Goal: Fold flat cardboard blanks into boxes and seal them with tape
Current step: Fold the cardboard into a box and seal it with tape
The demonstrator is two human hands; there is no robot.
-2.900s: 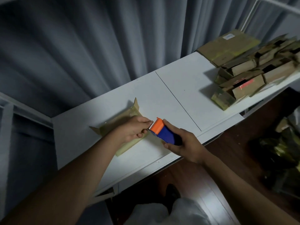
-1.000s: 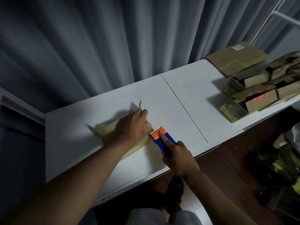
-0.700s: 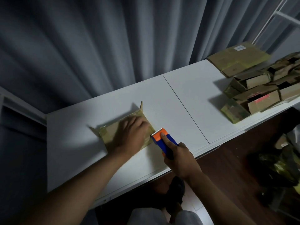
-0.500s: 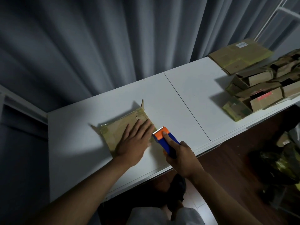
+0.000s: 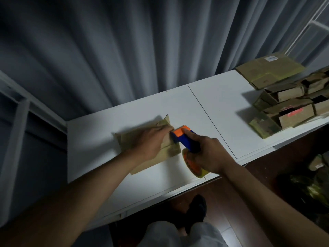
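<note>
A low brown cardboard box (image 5: 156,157) lies on the white table (image 5: 219,111), with one flap (image 5: 166,120) sticking up at its far corner. My left hand (image 5: 151,139) lies flat on top of the box, fingers pointing right. My right hand (image 5: 206,152) grips the blue handle of a tape dispenser (image 5: 185,139). Its orange head touches the box's right edge beside my left fingertips. The roll of yellowish tape (image 5: 193,166) with an orange core hangs below my right hand.
Several folded cardboard boxes (image 5: 288,111) are piled at the table's right end, with flat blanks (image 5: 268,70) behind them. Grey curtains hang behind the table. A white rack frame (image 5: 313,24) stands at the far right. More bundles (image 5: 316,186) lie on the dark floor.
My right hand has lifted and tilted the tape dispenser, bringing its head against the box's right edge; the tape roll now shows. My left hand stays flat on the box.
</note>
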